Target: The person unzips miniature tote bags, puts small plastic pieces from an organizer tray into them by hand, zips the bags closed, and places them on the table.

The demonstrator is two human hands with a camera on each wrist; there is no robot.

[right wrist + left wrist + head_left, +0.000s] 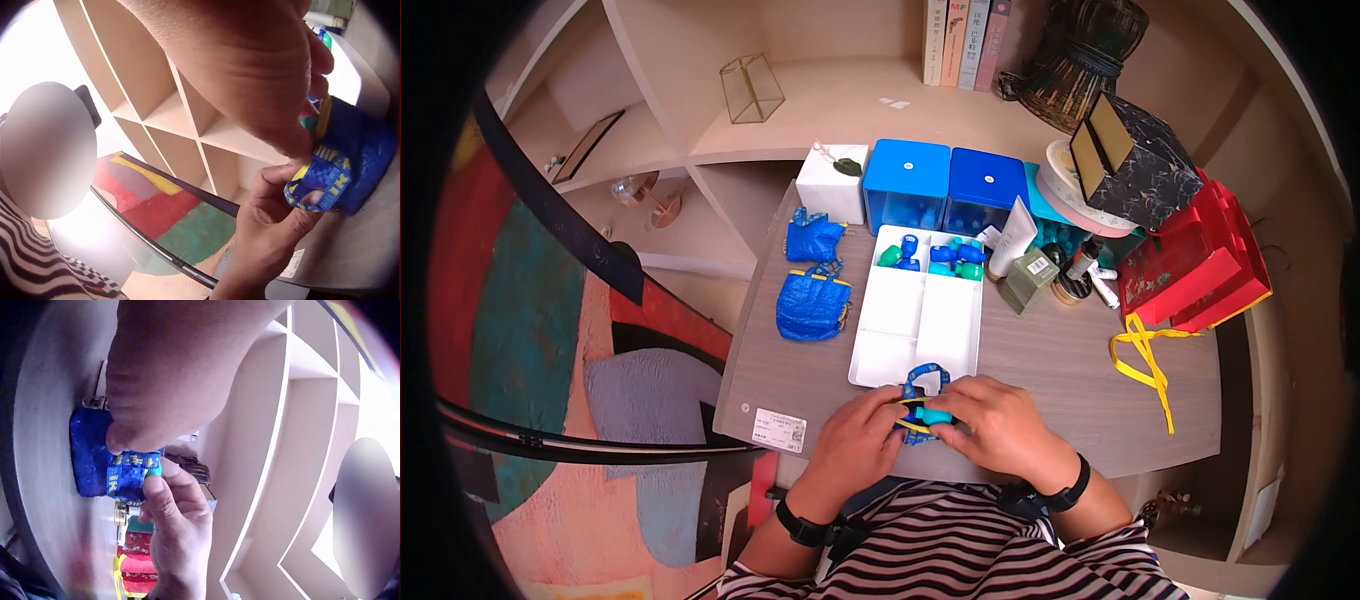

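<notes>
Near the table's front edge, a small blue woven bag (365,147) with yellow trim and patterned handles is between the hands. My left hand (855,435) grips one side of its rim, with fingers and thumb at the mouth. My right hand (998,425) pinches a small turquoise piece (934,415) with a rounded end, right at the bag's opening. Much of the bag is hidden by the fingers. Just beyond them lies a white divided tray (948,320), its far compartments holding several small blue, green and turquoise pieces (967,256).
Two more blue bags (813,305) lie left of the tray. Behind it stand blue boxes (907,190) and a white cube (834,185). To the right are a white tube (1012,240), a green box (1029,280) and a red bag (1195,260) with yellow ribbon (1145,360).
</notes>
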